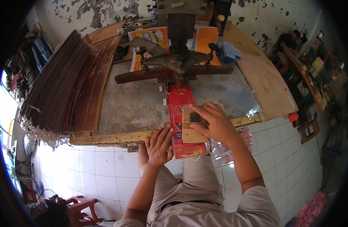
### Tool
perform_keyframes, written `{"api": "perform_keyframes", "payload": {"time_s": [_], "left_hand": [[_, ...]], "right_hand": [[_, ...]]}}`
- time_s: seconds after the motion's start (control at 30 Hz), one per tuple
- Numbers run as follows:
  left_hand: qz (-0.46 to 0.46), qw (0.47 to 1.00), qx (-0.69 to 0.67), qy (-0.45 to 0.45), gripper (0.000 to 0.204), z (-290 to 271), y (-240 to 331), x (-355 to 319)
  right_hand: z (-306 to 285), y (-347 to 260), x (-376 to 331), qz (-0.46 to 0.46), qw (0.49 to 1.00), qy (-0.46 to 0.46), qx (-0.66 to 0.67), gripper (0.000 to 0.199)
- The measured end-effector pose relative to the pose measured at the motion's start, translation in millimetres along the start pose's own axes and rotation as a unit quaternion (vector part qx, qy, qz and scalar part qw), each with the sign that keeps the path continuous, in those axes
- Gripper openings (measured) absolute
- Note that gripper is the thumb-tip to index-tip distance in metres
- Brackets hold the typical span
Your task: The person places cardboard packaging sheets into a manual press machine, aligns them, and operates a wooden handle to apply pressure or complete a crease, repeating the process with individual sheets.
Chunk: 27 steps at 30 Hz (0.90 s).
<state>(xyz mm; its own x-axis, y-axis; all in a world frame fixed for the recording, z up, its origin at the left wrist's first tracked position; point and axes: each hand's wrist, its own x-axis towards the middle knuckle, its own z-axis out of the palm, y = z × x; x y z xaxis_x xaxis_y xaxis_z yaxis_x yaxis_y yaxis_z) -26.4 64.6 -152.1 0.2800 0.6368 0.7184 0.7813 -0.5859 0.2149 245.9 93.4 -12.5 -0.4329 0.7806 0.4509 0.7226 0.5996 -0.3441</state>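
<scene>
A long red printed paper piece (180,97) lies on the worn grey tabletop, running from under the press to past the table's front edge. White string (193,154) shows at its near end. On top of it sits a light wooden board (193,136) with a dark square part (195,117) in its upper half. My right hand (215,120) grips this board at its right side, index finger and thumb on either side of the dark part. My left hand (159,145) rests flat with fingers stretched along the red piece's left edge.
A heavy metal press (177,62) with a wide crossbar stands over the table. At left is a tall stack of dark boards (56,87) with string ends; at right, a plywood sheet (263,75). Clear plastic packs (230,147) hang by the front edge. Another person (286,47) sits far right.
</scene>
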Motion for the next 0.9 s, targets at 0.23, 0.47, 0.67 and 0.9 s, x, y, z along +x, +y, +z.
{"api": "perform_keyframes", "payload": {"time_s": [0.23, 0.47, 0.67, 0.9], "left_hand": [[0.003, 1.0, 0.01, 0.001, 0.054, 1, -1, -1], [0.001, 1.0, 0.015, 0.0, 0.055, 3, -1, -2], [0.003, 1.0, 0.015, -0.005, 0.056, 4, -2, -3], [0.0, 1.0, 0.011, -0.002, 0.056, 5, -2, -4]], "right_hand": [[2, 0, -2, -0.008, 1.0, 0.023, -0.012, 0.072], [5, -1, -6, -0.003, 0.998, 0.054, -0.034, 0.075], [8, 4, -12, -0.009, 0.996, 0.074, -0.049, 0.074], [5, 4, -15, 0.016, 0.998, 0.064, -0.023, 0.074]]}}
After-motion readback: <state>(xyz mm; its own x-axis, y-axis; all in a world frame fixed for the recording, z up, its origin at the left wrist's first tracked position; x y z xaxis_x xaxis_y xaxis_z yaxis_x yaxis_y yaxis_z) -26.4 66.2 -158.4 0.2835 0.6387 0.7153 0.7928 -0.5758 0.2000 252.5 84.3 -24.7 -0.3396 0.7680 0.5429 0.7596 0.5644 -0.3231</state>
